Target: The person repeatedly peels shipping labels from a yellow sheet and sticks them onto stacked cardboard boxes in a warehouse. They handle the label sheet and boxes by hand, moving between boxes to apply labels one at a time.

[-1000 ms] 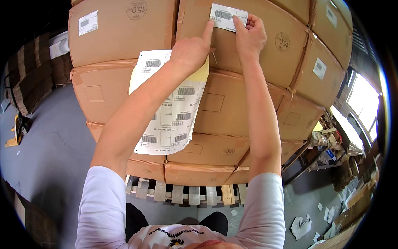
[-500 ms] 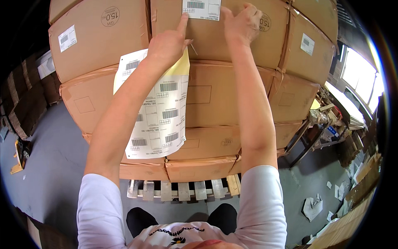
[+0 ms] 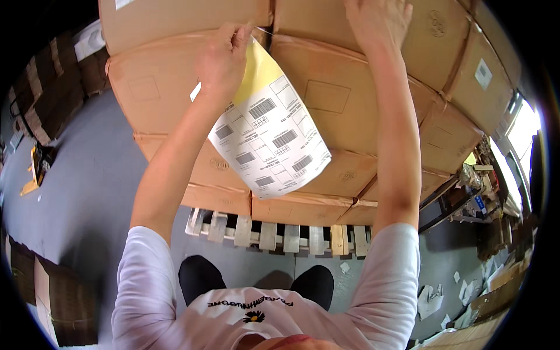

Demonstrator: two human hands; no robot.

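My left hand [image 3: 224,61] pinches the top corner of a sheet of white barcode labels [image 3: 280,137]. The sheet hangs down at a slant, its yellow backing bare near my fingers where labels are off. My right hand [image 3: 380,23] lies against an upper brown carton [image 3: 443,52], its thumb apart from the other fingers. The top edge of the picture cuts off those fingertips, and whatever is under them is hidden. Taped cartons of the same kind are stacked in rows in front of me, and the sheet covers part of the lower ones.
Under the stack shows a slatted pallet [image 3: 265,236], close to my feet. A yellow pallet truck [image 3: 36,169] stands on the floor at left, near dark stacked cartons [image 3: 55,87]. At right are a cluttered bench [image 3: 472,201] and torn paper scraps [image 3: 430,302] on the floor.
The view has swung left and down over the stack. My left hand has gone from pointing at a stuck label to pinching the sheet's corner. The carton label between my hands is out of sight.
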